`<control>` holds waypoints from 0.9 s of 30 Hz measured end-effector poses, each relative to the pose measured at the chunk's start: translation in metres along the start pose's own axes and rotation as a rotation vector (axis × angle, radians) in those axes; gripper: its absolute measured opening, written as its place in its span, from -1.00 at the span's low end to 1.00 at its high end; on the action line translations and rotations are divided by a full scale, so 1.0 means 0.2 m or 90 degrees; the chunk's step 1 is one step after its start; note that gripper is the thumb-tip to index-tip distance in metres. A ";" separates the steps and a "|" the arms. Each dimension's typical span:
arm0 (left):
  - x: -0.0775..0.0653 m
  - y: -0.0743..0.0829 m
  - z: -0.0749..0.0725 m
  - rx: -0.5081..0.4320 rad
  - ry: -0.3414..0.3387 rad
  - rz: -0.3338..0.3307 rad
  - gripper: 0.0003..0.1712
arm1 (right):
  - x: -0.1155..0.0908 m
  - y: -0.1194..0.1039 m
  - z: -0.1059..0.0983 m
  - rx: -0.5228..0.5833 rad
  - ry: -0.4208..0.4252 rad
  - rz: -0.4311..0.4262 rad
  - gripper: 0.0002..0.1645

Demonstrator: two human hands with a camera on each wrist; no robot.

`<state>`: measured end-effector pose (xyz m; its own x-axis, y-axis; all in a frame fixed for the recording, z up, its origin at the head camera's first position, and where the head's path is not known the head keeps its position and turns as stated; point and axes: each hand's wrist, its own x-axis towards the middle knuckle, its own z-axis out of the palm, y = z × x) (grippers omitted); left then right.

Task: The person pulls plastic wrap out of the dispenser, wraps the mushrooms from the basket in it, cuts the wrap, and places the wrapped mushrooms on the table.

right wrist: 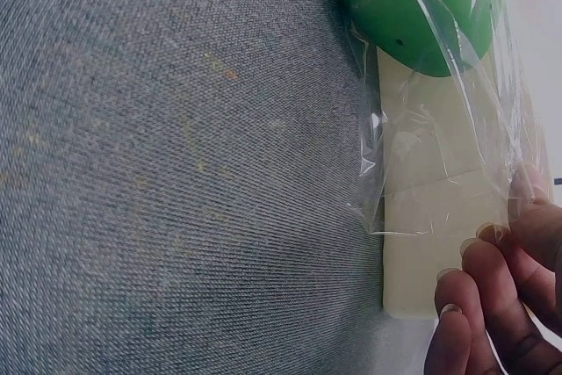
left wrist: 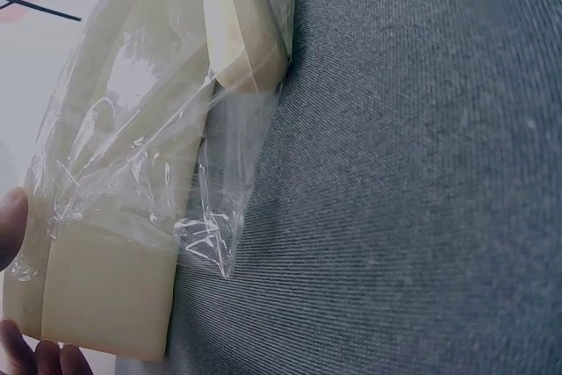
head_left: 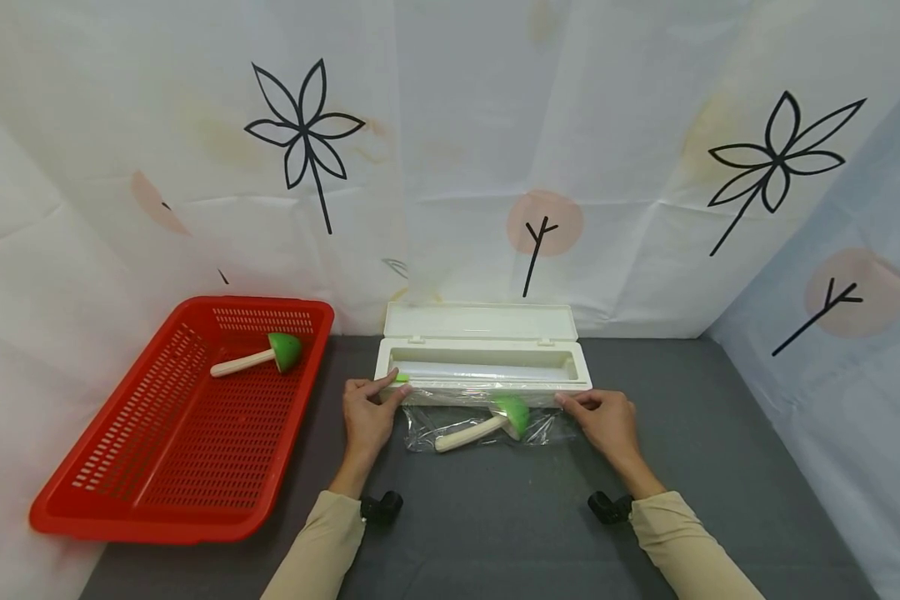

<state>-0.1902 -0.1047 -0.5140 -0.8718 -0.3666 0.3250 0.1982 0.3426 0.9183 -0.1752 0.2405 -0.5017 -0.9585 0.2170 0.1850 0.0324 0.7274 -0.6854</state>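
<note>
A white box (head_left: pixel 483 398) with its lid raised stands at the back of the table, a pale roll inside it. Clear plastic film (head_left: pixel 420 429) hangs over its front edge, around a toy mushroom (head_left: pixel 471 435) with a green cap and cream stem. My left hand (head_left: pixel 367 421) pinches the film at the box's left front corner, beside a small green piece (head_left: pixel 402 377). At the right front corner, my right hand (head_left: pixel 607 425) pinches the film's edge between thumb and finger. The right wrist view shows the green cap (right wrist: pixel 421 19) under the film.
A red perforated basket (head_left: pixel 187 467) sits to the left with another green-capped toy mushroom (head_left: pixel 251 360) in it. Behind the box rises a white patterned cloth (head_left: pixel 450 150). Dark grey fabric (head_left: pixel 510 533) covers the table.
</note>
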 end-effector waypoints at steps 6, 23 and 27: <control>0.01 -0.01 -0.01 0.025 -0.034 0.014 -0.59 | 0.00 0.00 0.00 0.001 -0.002 -0.002 -0.62; 0.05 -0.05 -0.02 0.016 -0.265 -0.096 -0.66 | 0.00 -0.01 -0.01 0.002 -0.007 0.010 -0.63; 0.06 -0.06 -0.03 0.030 -0.286 -0.082 -0.75 | 0.00 -0.01 -0.01 0.000 -0.011 0.007 -0.63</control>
<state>-0.2003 -0.1174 -0.5197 -0.9976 -0.0013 0.0691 0.0639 0.3616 0.9301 -0.1751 0.2394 -0.4990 -0.9628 0.2138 0.1650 0.0430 0.7245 -0.6879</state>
